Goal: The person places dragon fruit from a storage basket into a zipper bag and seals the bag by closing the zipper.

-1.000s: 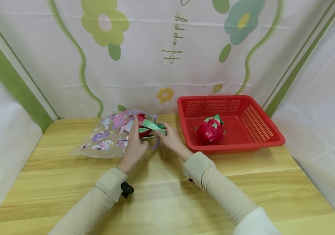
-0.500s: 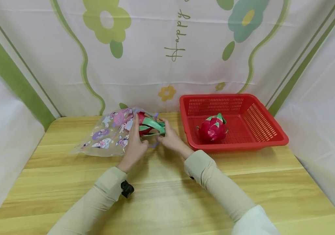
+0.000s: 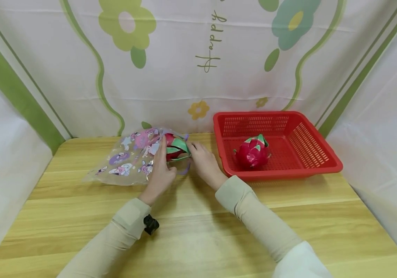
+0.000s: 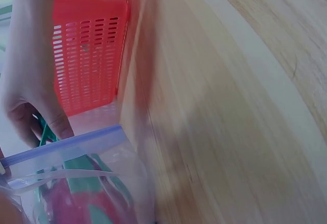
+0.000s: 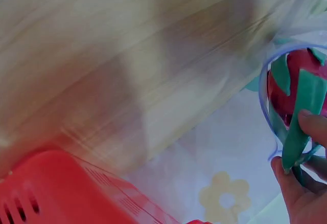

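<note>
A clear zip bag [image 3: 120, 158] with pink and purple cartoon prints lies on its side. Inside its mouth sits a red dragon fruit [image 3: 176, 147], green leaves toward the opening. My right hand [image 3: 203, 164] pinches those leaves [image 5: 306, 98] at their tips, thumb above and fingers beneath in the right wrist view. Across the bag, over the fruit's body, lies my left hand [image 3: 160, 170] with straight fingers and the thumb spread to the right. The purple zip edge [image 4: 76, 144] stands up around the leaves in the left wrist view.
To the right a red plastic basket [image 3: 281, 174] with slotted walls holds a second dragon fruit [image 3: 252, 152]. Both rest on a wood-grain table [image 3: 191, 231]. A printed curtain [image 3: 170, 85] hangs close behind the bag and basket.
My right hand has moved slightly left, and the dragon fruit with its leaves has slid farther into the bag. The left hand stays in place on the bag.
</note>
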{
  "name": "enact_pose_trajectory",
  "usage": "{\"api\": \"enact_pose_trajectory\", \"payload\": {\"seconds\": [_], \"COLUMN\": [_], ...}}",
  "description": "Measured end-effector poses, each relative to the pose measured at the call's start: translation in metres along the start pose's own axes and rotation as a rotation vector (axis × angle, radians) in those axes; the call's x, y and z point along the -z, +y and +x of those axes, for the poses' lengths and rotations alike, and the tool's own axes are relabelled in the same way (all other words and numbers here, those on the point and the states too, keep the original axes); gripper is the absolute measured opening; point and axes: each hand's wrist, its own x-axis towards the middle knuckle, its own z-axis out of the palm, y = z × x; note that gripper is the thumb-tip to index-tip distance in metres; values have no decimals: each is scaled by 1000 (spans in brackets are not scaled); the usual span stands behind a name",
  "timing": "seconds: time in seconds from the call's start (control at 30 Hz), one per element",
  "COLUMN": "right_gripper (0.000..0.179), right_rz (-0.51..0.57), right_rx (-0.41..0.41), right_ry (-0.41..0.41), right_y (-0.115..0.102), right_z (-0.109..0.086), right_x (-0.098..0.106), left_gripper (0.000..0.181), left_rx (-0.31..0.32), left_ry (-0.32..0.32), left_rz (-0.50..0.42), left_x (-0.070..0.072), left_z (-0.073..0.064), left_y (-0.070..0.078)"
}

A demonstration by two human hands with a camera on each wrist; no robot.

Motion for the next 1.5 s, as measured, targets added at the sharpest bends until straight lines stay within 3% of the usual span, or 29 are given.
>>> {"api": "enact_pose_trajectory", "payload": {"seconds": [0.3,0.57,0.77,0.97,1.1,1.23,1.37,1.5], "right_gripper": [43,50,53,56,49,39,33,31], "right_rz": [95,54,76,76,71,66,47,40], "right_rx": [-64,-129,-139,-90,-29,25,-20,-114], "right_ry": [-34,-65,-97,-114,-119,-66,-33,-70], "right_y": [-3,-5,-5,-4,-7,-7,8,35], "right_z": [3,10,8,0,-6,-11,-12,-13], "right_x": [-5,-7,-6,0,19,49,81,108], "left_gripper": [98,97,96,98,99,98,98,95], "left_rx": [-42,-81,-66,-17,9,10,40,69], "left_ry": [0,33,66,59,41,31,4,-19], "left_rz": [-5,-56,-153,-172,-167,-168,-159,-157], "left_x": [-4,-6,-6,-5,-6,-5,0,4], "left_z": [0,7,15,16,15,14,11,5], "left_y": [1,5,4,4,2,4,18,35]}}
